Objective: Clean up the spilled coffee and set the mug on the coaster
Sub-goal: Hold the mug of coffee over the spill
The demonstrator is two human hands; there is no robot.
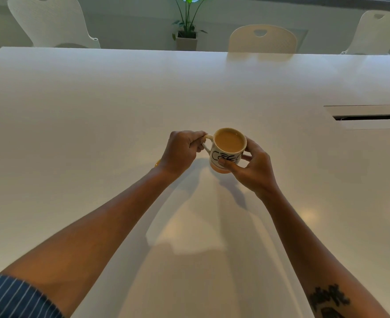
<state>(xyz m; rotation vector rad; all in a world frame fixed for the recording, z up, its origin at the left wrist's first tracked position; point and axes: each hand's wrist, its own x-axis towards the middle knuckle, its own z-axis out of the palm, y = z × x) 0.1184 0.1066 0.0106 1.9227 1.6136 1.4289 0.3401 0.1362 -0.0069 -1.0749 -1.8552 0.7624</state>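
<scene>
Mug point(228, 149), nearly full of milky coffee, sits mid-tabletop point(97, 111), upright. Left hand point(182, 150) pinches the handle; right hand point(251, 165) wraps the body, thumb across the lettering. No spill or cloth is discernible; a small orange edge point(157, 163) shows behind the left wrist, possibly the coaster. Judged step: carrying the mug. Next move calls for a level, slow transfer.

The mug point(226, 149) is a cream ceramic cup with dark hand-drawn lettering across its side and a tan band at its base. It stands upright, filled nearly to the rim with pale milky coffee point(229, 140). Its loop handle point(206, 141) points to the left. It sits near the middle of the white desk point(97, 115); whether its base touches the surface or is just above it cannot be told.
</scene>
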